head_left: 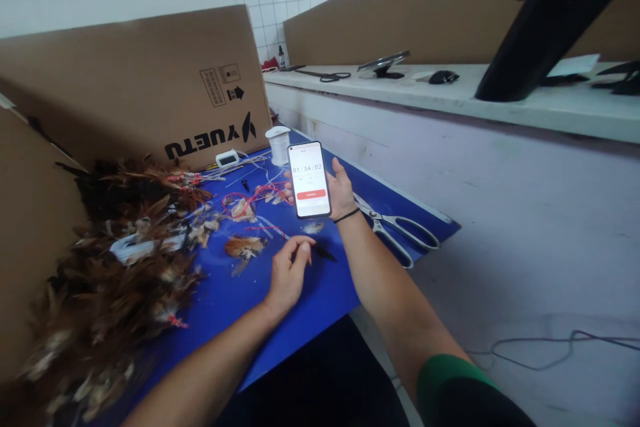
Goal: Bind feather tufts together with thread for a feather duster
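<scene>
A phone with a lit white screen, showing 01:34:02 and a red button, lies in my right hand, its thumb up beside the edge. Below it my left hand pinches a small dark feather between thumb and fingers over the blue table. A brown feather tuft rests left of my left hand. Red string lies in loops behind it. Large scissors with silver handles lie partly under my right wrist.
Brown feathers are heaped along the left side. A white spool stands at the back, near a cardboard box and a small white device. On the right, a white shelf holds black scissors and other items.
</scene>
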Demonstrator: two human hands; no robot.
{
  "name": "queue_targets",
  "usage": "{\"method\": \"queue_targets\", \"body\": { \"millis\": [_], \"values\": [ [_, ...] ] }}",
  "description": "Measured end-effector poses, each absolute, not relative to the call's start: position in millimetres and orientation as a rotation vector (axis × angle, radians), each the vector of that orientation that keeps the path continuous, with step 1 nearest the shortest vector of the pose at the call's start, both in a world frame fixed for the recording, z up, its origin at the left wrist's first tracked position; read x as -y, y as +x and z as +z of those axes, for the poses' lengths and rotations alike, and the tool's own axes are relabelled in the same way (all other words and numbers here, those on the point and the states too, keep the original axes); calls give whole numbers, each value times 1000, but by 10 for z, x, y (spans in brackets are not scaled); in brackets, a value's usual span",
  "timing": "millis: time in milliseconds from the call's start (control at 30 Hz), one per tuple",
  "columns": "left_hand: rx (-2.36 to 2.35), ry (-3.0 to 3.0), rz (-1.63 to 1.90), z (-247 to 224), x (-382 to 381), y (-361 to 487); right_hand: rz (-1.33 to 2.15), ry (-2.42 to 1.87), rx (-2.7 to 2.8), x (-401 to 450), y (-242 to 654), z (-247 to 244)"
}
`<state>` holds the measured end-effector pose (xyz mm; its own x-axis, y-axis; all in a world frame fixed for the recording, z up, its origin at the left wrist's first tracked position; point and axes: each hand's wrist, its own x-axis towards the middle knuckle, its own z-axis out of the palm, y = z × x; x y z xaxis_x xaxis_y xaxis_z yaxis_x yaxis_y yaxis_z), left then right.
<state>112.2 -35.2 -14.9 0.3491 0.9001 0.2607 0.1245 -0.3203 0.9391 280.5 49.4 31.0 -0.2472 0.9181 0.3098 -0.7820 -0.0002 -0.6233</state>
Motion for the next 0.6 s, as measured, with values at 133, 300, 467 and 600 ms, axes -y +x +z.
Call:
{"method": "queue_targets", "body": {
  "millis": [133, 300, 467, 600],
  "values": [
    [-933, 1327, 1127, -154, 68, 1156, 1610, -232, 830, -490, 2807, 317],
    [-852, 1184, 1067, -108, -123, 1250, 1609, -235, 834, -498, 2828, 307],
    [-696, 1152, 1076, -70, -194, 1349, 1608, -243, 834, -509, 2853, 288],
    [-650, 1129, 1077, -60, -237, 1396, 1602, -225, 833, -522, 2861, 267]
  ]
}}
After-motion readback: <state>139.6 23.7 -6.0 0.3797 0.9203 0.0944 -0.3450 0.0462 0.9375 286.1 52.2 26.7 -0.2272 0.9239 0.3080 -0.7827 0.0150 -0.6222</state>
